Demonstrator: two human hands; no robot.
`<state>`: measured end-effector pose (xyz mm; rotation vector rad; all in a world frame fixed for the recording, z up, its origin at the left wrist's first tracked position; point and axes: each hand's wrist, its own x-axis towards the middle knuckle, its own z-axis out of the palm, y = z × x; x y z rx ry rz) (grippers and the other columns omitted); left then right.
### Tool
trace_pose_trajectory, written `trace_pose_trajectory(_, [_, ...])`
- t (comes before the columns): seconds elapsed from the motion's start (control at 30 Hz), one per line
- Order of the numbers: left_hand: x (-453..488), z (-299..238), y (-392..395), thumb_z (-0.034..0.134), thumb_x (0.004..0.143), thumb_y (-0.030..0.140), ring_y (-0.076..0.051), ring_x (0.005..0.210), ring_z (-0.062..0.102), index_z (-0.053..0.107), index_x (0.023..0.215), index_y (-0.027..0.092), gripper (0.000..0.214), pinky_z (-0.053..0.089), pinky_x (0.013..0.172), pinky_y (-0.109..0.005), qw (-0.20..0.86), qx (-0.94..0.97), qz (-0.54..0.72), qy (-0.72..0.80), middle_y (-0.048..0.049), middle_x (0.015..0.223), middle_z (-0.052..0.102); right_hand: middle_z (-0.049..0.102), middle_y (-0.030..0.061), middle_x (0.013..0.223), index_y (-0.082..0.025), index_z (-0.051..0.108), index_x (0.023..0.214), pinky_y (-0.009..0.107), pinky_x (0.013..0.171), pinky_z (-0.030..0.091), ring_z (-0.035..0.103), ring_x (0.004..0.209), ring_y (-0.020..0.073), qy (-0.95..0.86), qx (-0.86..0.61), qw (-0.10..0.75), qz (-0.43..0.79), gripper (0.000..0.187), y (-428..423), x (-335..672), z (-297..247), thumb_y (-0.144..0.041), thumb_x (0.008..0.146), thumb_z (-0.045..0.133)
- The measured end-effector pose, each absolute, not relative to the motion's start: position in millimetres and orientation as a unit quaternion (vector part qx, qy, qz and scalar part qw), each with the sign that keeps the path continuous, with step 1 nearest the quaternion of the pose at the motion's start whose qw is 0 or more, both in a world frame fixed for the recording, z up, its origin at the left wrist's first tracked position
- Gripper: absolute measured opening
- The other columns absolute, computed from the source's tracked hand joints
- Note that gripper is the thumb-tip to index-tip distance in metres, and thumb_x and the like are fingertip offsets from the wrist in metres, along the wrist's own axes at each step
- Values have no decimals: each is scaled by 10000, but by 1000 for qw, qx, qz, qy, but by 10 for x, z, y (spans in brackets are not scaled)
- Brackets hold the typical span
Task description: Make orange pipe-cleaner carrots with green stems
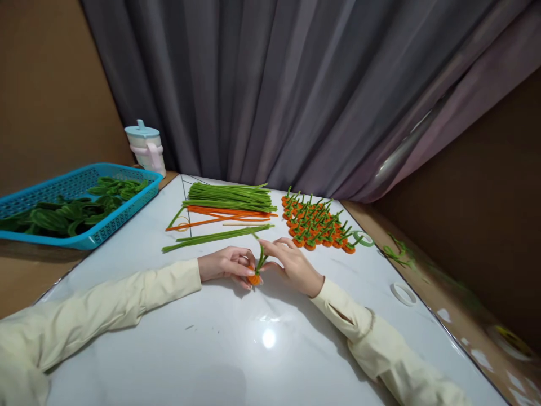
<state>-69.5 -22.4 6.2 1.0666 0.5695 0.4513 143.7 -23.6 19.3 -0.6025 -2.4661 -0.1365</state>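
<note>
My left hand (226, 264) pinches a small orange pipe-cleaner carrot (254, 278) just above the white tabletop (236, 349). Its green stems (260, 258) stick up between both hands. My right hand (291, 264) is curled around those green stems, fingertips closed on them. Just beyond my hands lies a bundle of green pipe cleaners (217, 237). A thicker green bundle (230, 197) and several orange pipe cleaners (224, 214) lie farther back. A cluster of several finished orange carrots (316, 225) sits at the right rear.
A blue basket (25, 200) with green leaf shapes rests at the left. A pale lidded jug (146, 146) stands behind it. Green tape roll (363, 238) and a white tape ring (403, 293) lie near the table's right edge. Grey curtain hangs behind.
</note>
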Motion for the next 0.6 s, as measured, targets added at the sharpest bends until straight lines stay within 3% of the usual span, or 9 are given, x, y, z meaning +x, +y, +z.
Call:
trace_pose_trajectory(0.23, [-688, 58, -217, 730, 646, 199, -146, 721, 621, 570, 806, 122, 239, 526, 690, -284, 755, 514, 291, 287, -36, 777, 633, 584, 4, 618, -163, 542, 966, 236, 571, 386, 515, 548, 126, -947, -262, 184, 13, 130, -260, 1368, 420, -180, 895, 434])
trace_pose_trajectory(0.37, [-678, 62, -226, 724, 651, 215, -152, 725, 611, 595, 833, 118, 243, 526, 668, -285, 740, 528, 297, 291, -48, 794, 635, 587, -26, 622, -174, 480, 1091, 211, 494, 319, 515, 517, 107, -949, -293, 117, 24, 197, -375, 1385, 540, -183, 897, 445])
trace_pose_trajectory(0.43, [-679, 70, -224, 720, 656, 224, -148, 708, 607, 596, 842, 119, 246, 527, 652, -280, 753, 509, 297, 293, -46, 779, 630, 597, -4, 673, -162, 493, 1092, 233, 523, 321, 520, 563, 115, -961, -256, 92, -41, 203, -414, 1387, 583, -153, 902, 424])
trace_pose_trajectory(0.6, [-695, 83, -192, 700, 682, 217, -109, 660, 580, 604, 852, 113, 222, 530, 642, -234, 794, 452, 280, 295, -32, 713, 607, 562, 45, 705, -126, 587, 800, 303, 557, 301, 481, 631, 153, -947, -153, 114, -259, 232, -426, 1334, 544, -107, 904, 380])
